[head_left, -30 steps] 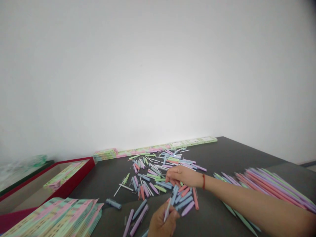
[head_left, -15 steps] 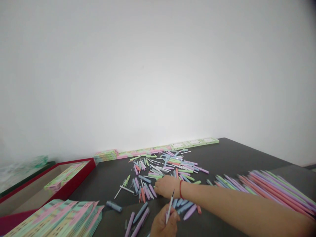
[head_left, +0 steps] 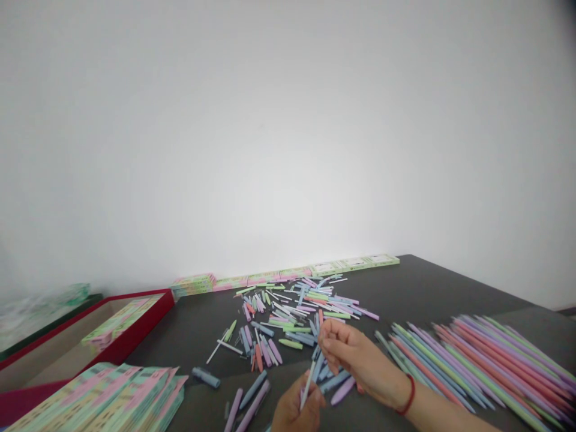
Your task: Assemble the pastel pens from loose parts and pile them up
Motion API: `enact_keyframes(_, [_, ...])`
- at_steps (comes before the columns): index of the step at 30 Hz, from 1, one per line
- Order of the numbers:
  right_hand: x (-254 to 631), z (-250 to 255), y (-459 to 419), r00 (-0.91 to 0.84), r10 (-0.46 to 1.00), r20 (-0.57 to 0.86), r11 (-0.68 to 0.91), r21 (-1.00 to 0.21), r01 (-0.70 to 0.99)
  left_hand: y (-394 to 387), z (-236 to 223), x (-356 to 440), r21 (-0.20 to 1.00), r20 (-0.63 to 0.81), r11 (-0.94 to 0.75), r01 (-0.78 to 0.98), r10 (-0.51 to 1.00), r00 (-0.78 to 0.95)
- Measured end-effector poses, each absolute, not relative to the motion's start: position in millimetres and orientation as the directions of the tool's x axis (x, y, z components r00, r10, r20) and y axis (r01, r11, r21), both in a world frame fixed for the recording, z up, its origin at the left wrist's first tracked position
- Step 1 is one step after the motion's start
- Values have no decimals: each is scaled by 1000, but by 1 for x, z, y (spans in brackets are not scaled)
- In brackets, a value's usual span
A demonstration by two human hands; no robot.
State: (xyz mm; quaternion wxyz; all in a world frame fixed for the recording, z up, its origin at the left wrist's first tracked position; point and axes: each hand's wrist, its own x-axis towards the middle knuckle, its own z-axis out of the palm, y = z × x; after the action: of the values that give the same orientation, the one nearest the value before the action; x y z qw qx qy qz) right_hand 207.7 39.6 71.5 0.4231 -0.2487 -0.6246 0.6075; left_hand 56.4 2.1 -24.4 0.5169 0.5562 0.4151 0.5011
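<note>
My left hand [head_left: 294, 406], low in the middle, is closed around a thin white pen refill [head_left: 308, 384] that points up and slightly right. Just above it to the right is my right hand [head_left: 355, 357], wearing a red wrist cord, its thumb and fingers pinched at the refill's upper end. Whatever sits in that pinch is hidden by the fingers. Behind both hands spreads a loose heap of pastel pen barrels, caps and white refills [head_left: 288, 309]. A purple barrel [head_left: 342, 391] and several blue ones lie under my right hand.
Rows of long pastel pens [head_left: 477, 360] lie on the dark table at right. Printed packs [head_left: 103, 399] are stacked at front left, near a red box [head_left: 148, 318] holding more packs. Flat cartons [head_left: 265, 276] line the wall. A blue barrel [head_left: 206, 377] lies apart.
My right hand has drawn back from the heap toward me, to the upper end of the refill. A green piece and the pens at right are now uncovered. My left hand stays nearly put.
</note>
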Motion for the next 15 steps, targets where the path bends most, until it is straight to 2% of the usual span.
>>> enact_keyframes(5, [202, 68, 37, -483, 821, 305, 243, -952, -187, 1, -20, 53, 992, 121, -124, 5, 974, 193])
enact_keyframes(10, [200, 61, 33, -506, 817, 275, 279, -958, -70, -3, -14, 53, 991, 119, -129, 41, 972, 201])
enact_keyframes(15, [194, 46, 27, -571, 795, 203, 233, -972, -22, -5, -8, 57, 978, 198, -208, 31, 959, 202])
